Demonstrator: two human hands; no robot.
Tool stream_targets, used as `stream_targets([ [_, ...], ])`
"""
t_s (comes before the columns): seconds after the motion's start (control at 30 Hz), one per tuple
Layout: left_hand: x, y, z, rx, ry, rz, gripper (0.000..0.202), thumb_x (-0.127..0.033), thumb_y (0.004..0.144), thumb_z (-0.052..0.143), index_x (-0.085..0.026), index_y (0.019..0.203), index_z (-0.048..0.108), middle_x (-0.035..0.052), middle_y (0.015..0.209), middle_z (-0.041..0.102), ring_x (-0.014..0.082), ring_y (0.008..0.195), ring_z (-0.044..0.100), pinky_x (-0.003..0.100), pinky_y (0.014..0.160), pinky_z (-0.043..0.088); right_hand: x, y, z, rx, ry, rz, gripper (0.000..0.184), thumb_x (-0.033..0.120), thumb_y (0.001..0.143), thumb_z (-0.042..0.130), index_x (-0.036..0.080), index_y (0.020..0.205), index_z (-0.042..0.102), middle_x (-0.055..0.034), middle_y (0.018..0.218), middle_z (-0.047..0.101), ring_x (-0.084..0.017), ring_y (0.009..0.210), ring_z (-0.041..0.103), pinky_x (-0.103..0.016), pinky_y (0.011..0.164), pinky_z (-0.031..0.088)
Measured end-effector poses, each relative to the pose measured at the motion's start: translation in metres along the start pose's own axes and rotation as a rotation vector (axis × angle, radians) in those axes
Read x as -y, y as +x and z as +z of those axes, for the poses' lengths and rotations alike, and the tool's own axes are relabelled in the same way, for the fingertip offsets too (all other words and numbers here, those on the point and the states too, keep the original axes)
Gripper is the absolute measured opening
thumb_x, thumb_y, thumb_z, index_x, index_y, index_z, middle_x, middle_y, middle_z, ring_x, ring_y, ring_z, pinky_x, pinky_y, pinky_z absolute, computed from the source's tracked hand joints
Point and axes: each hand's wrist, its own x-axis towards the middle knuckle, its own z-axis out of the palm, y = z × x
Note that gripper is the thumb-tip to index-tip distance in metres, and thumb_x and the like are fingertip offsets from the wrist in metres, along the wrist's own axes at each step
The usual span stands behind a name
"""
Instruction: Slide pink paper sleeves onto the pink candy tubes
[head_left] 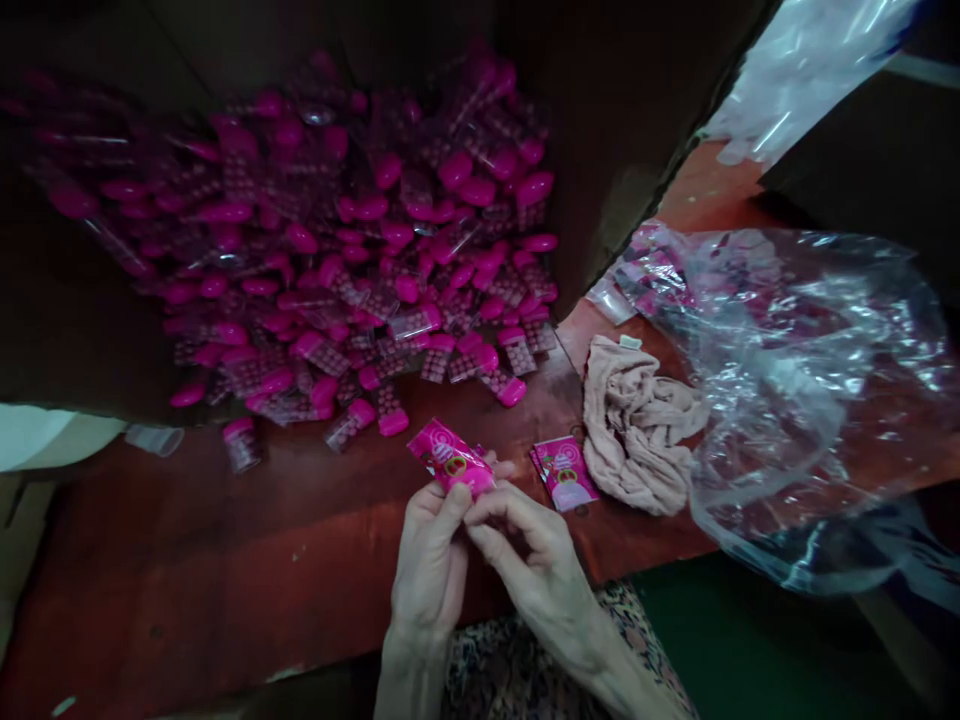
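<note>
Red-brown tabletop (225, 560) was crowded: pink-capped clear tubes (337, 250) were heaped at the far left against dark cardboard walls (615, 130). A pink sachet (451, 458) was pinched between the left hand (427, 570) and the right hand (540, 570), both closed on it just above the table. Further right were laid a second sachet (564, 474) — then a crumpled beige cloth (637, 425) and a clear plastic bag (795, 380).

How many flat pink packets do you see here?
2: one packet pinched between the left hand and right hand, another packet lying on the red table by the beige cloth. More may be hidden in the clear plastic bag.
</note>
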Motion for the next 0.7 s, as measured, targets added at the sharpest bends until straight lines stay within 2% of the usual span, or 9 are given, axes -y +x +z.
stream_targets([
  [0.03, -0.001, 0.001, -0.001, -0.015, -0.013, -0.012, 0.022, -0.028, 0.075, 0.065, -0.012, 0.088, 0.072, 0.0129, 0.091, 0.072, 0.0232, 0.091, 0.064, 0.036, 0.086, 0.046, 0.001, -0.001, -0.001, 0.037, 0.015, 0.019, 0.008, 0.014, 0.083, 0.054, 0.02, 0.086, 0.06, -0.0008, 0.082, 0.062, -0.013, 0.074, 0.06, -0.022, 0.068, 0.049],
  [0.1, -0.004, 0.002, -0.004, -0.05, -0.046, -0.028, 0.022, -0.029, 0.076, 0.064, -0.012, 0.086, 0.072, 0.0127, 0.089, 0.072, 0.0218, 0.084, 0.065, 0.033, 0.077, 0.049, 0.002, -0.004, -0.001, 0.07, 0.059, 0.054, 0.021, 0.014, 0.082, 0.056, 0.022, 0.101, 0.057, -0.0018, 0.091, 0.064, -0.013, 0.078, 0.062, -0.023, 0.07, 0.051],
  [0.17, -0.007, 0.003, -0.004, -0.067, -0.074, -0.025, 0.02, -0.029, 0.076, 0.064, -0.012, 0.083, 0.072, 0.012, 0.086, 0.072, 0.0188, 0.074, 0.065, 0.03, 0.068, 0.05, 0.0, -0.006, -0.001, 0.041, 0.116, 0.087, 0.036, 0.014, 0.085, 0.052, 0.024, 0.119, 0.047, -0.0028, 0.097, 0.065, -0.012, 0.073, 0.064, -0.023, 0.068, 0.053],
  [0.23, -0.008, 0.003, -0.003, -0.056, -0.086, -0.014, 0.02, -0.029, 0.076, 0.064, -0.012, 0.084, 0.071, 0.0106, 0.082, 0.072, 0.0133, 0.06, 0.06, 0.026, 0.058, 0.049, -0.003, -0.008, -0.001, -0.009, 0.125, 0.1, 0.039, 0.015, 0.088, 0.047, 0.023, 0.126, 0.042, -0.0035, 0.094, 0.068, -0.011, 0.063, 0.064, -0.023, 0.061, 0.055],
  [0.3, -0.007, 0.001, 0.001, -0.043, -0.075, -0.012, 0.021, -0.029, 0.077, 0.063, -0.011, 0.088, 0.07, 0.0094, 0.078, 0.071, 0.0084, 0.049, 0.052, 0.021, 0.047, 0.044, -0.005, -0.009, -0.001, -0.071, 0.064, 0.083, 0.033, 0.016, 0.089, 0.046, 0.02, 0.121, 0.05, -0.0041, 0.087, 0.07, -0.012, 0.058, 0.065, -0.023, 0.058, 0.055],
  [0.37, -0.004, -0.001, 0.006, -0.049, -0.061, -0.013, 0.02, -0.027, 0.076, 0.065, -0.011, 0.086, 0.07, 0.0077, 0.072, 0.069, 0.0065, 0.046, 0.047, 0.018, 0.041, 0.038, -0.005, -0.01, -0.001, -0.16, -0.021, 0.057, 0.025, 0.017, 0.087, 0.05, 0.019, 0.11, 0.059, -0.0056, 0.089, 0.072, -0.014, 0.064, 0.068, -0.026, 0.062, 0.057],
  [0.47, 0.0, -0.003, 0.009, -0.068, -0.063, -0.004, 0.016, -0.023, 0.07, 0.07, -0.01, 0.078, 0.07, 0.0052, 0.065, 0.065, 0.0074, 0.052, 0.049, 0.016, 0.042, 0.037, -0.003, -0.01, 0.0, -0.272, -0.028, 0.055, 0.023, 0.015, 0.085, 0.053, 0.019, 0.105, 0.062, -0.0062, 0.094, 0.072, -0.016, 0.069, 0.069, -0.026, 0.064, 0.058],
  [0.7, 0.0, -0.006, 0.004, -0.077, -0.04, 0.019, 0.012, -0.023, 0.071, 0.07, -0.011, 0.074, 0.068, 0.0058, 0.067, 0.066, 0.0067, 0.054, 0.048, 0.015, 0.044, 0.035, -0.003, -0.005, 0.008, -0.257, 0.243, 0.138, 0.015, 0.015, 0.083, 0.056, 0.02, 0.097, 0.06, -0.0046, 0.089, 0.072, -0.015, 0.074, 0.07, -0.022, 0.062, 0.058],
])
